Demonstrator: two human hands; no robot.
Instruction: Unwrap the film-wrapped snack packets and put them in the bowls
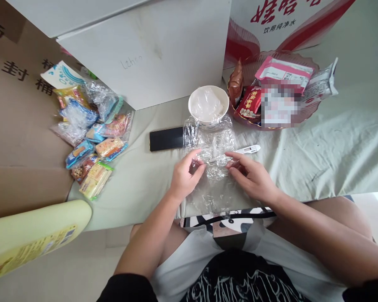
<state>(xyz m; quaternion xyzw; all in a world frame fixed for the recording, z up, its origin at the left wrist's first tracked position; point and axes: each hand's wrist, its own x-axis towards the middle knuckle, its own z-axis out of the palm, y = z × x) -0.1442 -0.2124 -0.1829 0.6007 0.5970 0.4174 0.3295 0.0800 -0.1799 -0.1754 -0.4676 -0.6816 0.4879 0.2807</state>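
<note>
A crinkled sheet of clear plastic film (pixel 212 174) is spread between my two hands, over the cloth-covered surface. My left hand (pixel 187 174) pinches its left side between thumb and fingers. On the right side my right hand (pixel 251 174) grips the same film, fingers curled and thumb close to them. A white digital thermometer (pixel 251 149) lies just beyond my right fingers, its thin end reaching left at the film; whether it is over or under the film I cannot tell. The film's far edge meets a white bowl (pixel 192 110) with translucent plastic inside.
A black phone (pixel 165 139) lies left of the film, partly covered by it. Several wrapped snacks (pixel 110 147) are piled at the left. A pink glass bowl (pixel 311 113) of packets stands back right. White boxes (pixel 144 63) rise behind; a yellow bottle-like container (pixel 50 222) is front left.
</note>
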